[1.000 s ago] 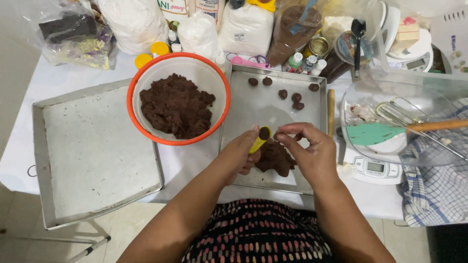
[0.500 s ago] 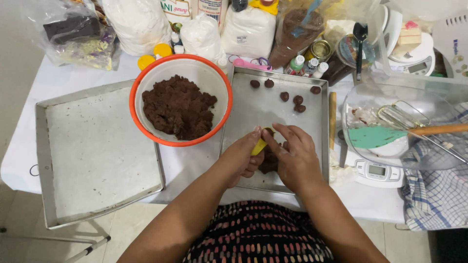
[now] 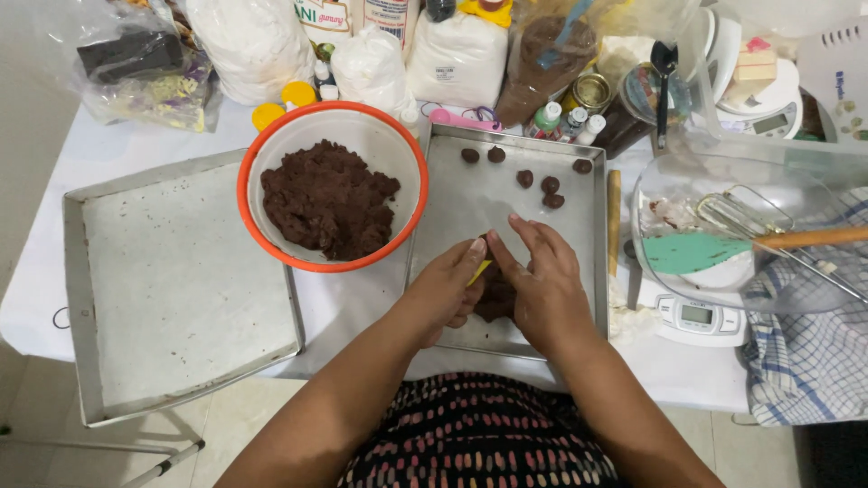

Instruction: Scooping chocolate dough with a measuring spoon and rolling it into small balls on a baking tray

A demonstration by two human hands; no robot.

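White cloth covers the table (image 3: pixel 362 307), which is crowded with baking things and seen from above. A lump of dark dough (image 3: pixel 495 296) lies at the near end of the middle tray (image 3: pixel 470 194), and both hands are set over it. The left hand (image 3: pixel 452 287) is curled around a small yellow tool (image 3: pixel 478 272), of which only a sliver is seen between thumb and fingers; its fingertips touch the dough. The right hand (image 3: pixel 541 282) is laid flat on the dough's right side, fingers loosely spread and pointing away from the body; whether anything is pinched beneath it cannot be told. The two hands meet at the fingertips.

Six small dough balls (image 3: pixel 535 177) are spaced along the far end of the same tray. Just left of the tray, overlapping its edge, stands an orange-rimmed bowl (image 3: pixel 271 145) holding a heap of the same dark dough. Further left a second tray (image 3: pixel 172 289) lies bare. To the right a clear bowl (image 3: pixel 796 167) holds a whisk and a green spatula, with a scale (image 3: pixel 701 318) under it and a checked cloth (image 3: pixel 809 361) beside. Bags of flour and small bottles are lined along the far edge.
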